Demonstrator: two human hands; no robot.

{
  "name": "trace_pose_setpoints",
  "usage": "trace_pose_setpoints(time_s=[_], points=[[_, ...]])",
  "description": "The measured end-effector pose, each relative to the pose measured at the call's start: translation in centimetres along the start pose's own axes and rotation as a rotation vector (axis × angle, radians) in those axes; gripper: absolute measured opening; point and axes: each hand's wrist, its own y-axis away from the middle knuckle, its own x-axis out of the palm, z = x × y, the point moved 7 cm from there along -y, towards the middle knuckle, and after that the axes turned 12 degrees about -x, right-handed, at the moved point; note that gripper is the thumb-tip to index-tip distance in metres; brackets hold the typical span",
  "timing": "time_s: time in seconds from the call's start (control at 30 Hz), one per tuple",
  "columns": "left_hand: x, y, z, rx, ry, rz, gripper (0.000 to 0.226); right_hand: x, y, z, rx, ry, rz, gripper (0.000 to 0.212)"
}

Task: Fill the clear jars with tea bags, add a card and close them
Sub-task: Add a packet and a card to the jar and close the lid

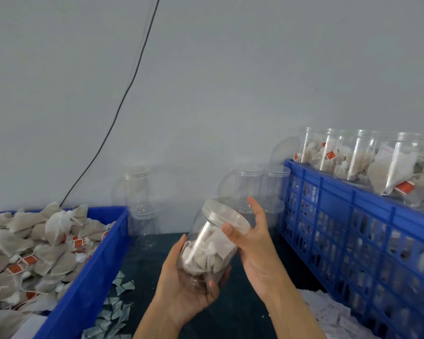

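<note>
Centrally, lidded jar [207, 243] of tea bags [206, 258]

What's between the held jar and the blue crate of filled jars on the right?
Nothing visible. The filled jar is held tilted in the air by the left hand at its base and the right hand near its lid. The gap to the blue crate looks open; stacked empty jars stand behind.

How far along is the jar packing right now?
Done: several filled jars lie stacked on the blue crate at right. In hand: the left hand cups the base of a held jar with tea bags inside, lid on top, and the right hand is at the lid. Left: empty jars wait by the wall, and the bin holds many loose tea bags.
</note>
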Motion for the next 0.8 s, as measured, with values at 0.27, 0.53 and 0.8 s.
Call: trace_pose_setpoints(time_s=[0.27,0.53,0.8], points=[[0.0,-0.7,0.4,-0.051,-0.01,0.023,0.065,-0.6,0.2,-0.8,-0.004,0.055,-0.112,0.095],[0.7,-0.5,1.1,0.054,0.035,-0.043,0.07,-0.9,0.3,-0.4,-0.012,0.0,-0.164,0.077],[1.7,-0.9,0.9,0.213,0.013,0.005,0.054,-0.5,0.3,1.1,-0.061,0.048,-0.11,0.108]])
